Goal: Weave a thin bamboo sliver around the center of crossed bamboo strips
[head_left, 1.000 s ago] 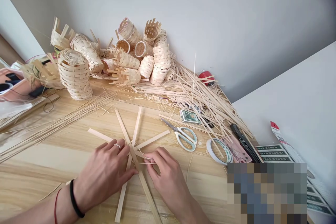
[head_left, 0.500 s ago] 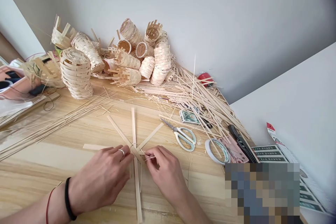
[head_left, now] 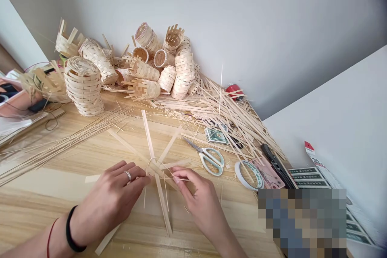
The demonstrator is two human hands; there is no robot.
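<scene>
Flat pale bamboo strips cross in a star shape low over the wooden table. A thin strand loops round their crossing. My left hand, with a ring and a black band, is closed at the left side of the crossing, its fingertips on a strip there. On the right, my right hand pinches the thin strand between thumb and fingers. Loose ends of thin strand hang below the crossing.
Woven baskets are piled at the back. Long strips lie at the right rear, near scissors, a tape roll and a black cutter. Thin strands cross the table's left. A pink container stands far left.
The star of strips has turned and tilted, its top strip shifting left. My left hand has moved slightly left and my right hand slightly right, with the strand still in it.
</scene>
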